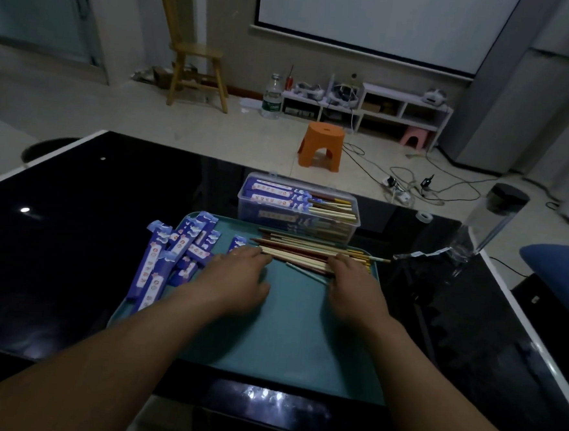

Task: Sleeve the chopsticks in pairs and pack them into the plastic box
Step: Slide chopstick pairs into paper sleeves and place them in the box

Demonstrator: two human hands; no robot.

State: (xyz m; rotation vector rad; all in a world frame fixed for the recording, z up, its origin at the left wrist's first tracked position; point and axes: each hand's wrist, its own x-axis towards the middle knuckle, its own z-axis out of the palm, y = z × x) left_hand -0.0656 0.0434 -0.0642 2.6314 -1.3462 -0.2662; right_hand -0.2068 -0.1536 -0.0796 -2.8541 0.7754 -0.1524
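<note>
1. Lying across the far part of a teal tray (278, 332), a loose bundle of bare chopsticks (302, 252) is seen, pale and dark red sticks mixed, their length running left to right.
2. The left hand (234, 281) is laid palm down on the tray, its fingertips touching the left ends of the bundle; the fingers are spread flat and nothing is gripped.
3. The right hand (355, 287) is placed palm down at the right part of the bundle, with the fingers resting on the sticks; whether any stick is pinched under them cannot be told.
4. One thin pale stick (307, 273) is set apart from the bundle, slanted on the tray between the two hands.
5. A heap of blue paper sleeves (172, 258) is piled at the left edge of the tray, just beside the left hand, some hanging over onto the dark glossy bench (74, 217).
6. A clear plastic box (299, 206) is stood on the bench just beyond the far edge of the tray, past the bundle; sleeved pairs are stacked inside it, with stick ends showing toward the right.
7. A clear bottle (487, 226) with a dark cap is stood near the right edge of the bench, well apart from both hands.
</note>
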